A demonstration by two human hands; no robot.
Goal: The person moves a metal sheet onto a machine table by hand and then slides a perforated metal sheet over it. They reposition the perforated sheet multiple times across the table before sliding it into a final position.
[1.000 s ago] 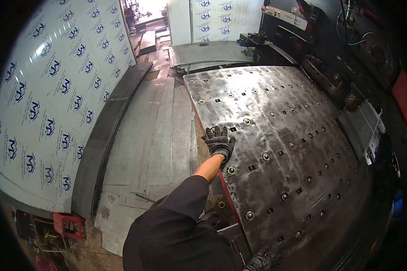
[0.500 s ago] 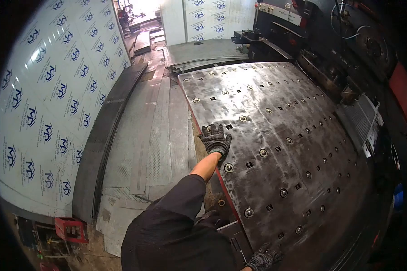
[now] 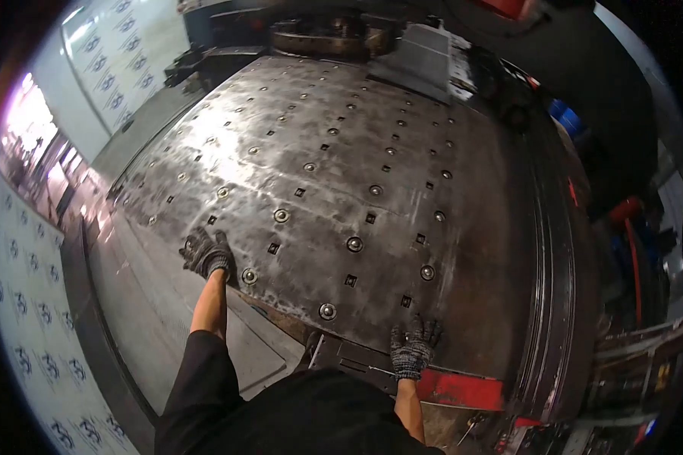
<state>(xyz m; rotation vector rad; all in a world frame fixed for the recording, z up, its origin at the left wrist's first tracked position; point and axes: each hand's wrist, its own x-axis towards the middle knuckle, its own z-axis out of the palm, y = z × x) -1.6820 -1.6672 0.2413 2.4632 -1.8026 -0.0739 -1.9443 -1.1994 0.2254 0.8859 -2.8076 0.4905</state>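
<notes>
Both hands wear grey knitted gloves and rest near the close edge of a large dark metal table (image 3: 311, 197) studded with round ball fittings and small square holes. My left hand (image 3: 207, 252) lies with its fingers spread on the table's left near edge, beside a ball fitting. Further right, my right hand (image 3: 413, 349) is on the near edge with its fingers apart, just above a red panel (image 3: 461, 389). Neither hand holds anything.
Flat metal sheets (image 3: 155, 280) lie left of the table. Film-covered panels (image 3: 30, 303) stand at the far left. Dark machinery (image 3: 322, 38) borders the far side, with a grey ribbed piece (image 3: 417, 64) there. Long dark rails (image 3: 550, 280) run along the right.
The view has turned to the right. My right hand, formerly at the bottom edge and partly cut off, now shows fully. My left hand remains spread on the table edge.
</notes>
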